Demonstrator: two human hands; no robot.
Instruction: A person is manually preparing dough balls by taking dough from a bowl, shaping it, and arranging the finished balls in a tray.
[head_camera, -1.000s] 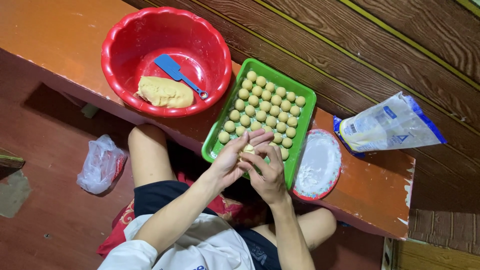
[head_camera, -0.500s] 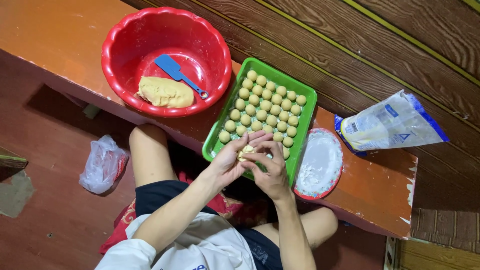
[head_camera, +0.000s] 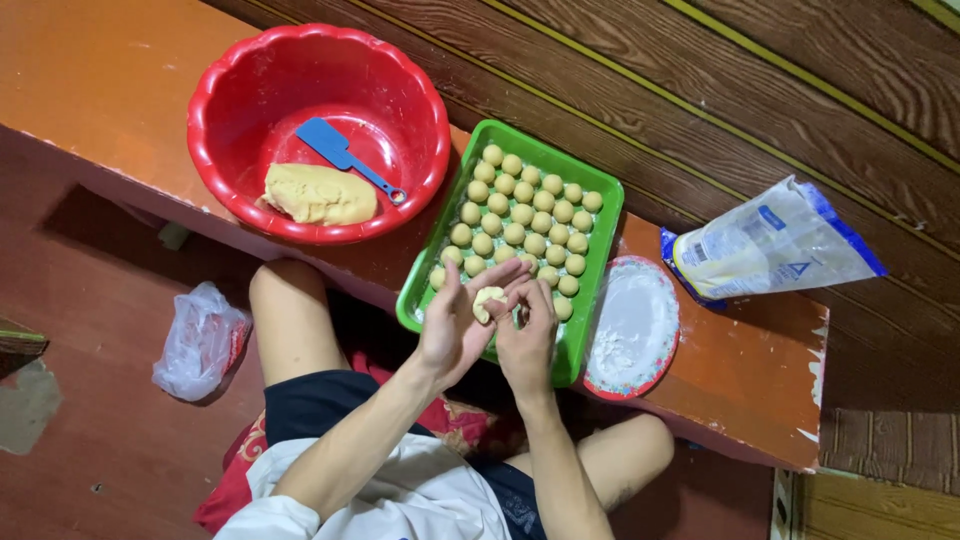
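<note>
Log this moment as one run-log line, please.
left hand: cups dough piece | right hand: pinches it | under hands: green tray of dough balls | beside: red bowl

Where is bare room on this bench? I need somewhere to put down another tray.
The orange wooden bench is bare left of the red plastic bowl, and below the flour bag, right of the floured plate. Crowded: the green tray of dough balls, where the left hand and right hand work a dough piece.
</note>
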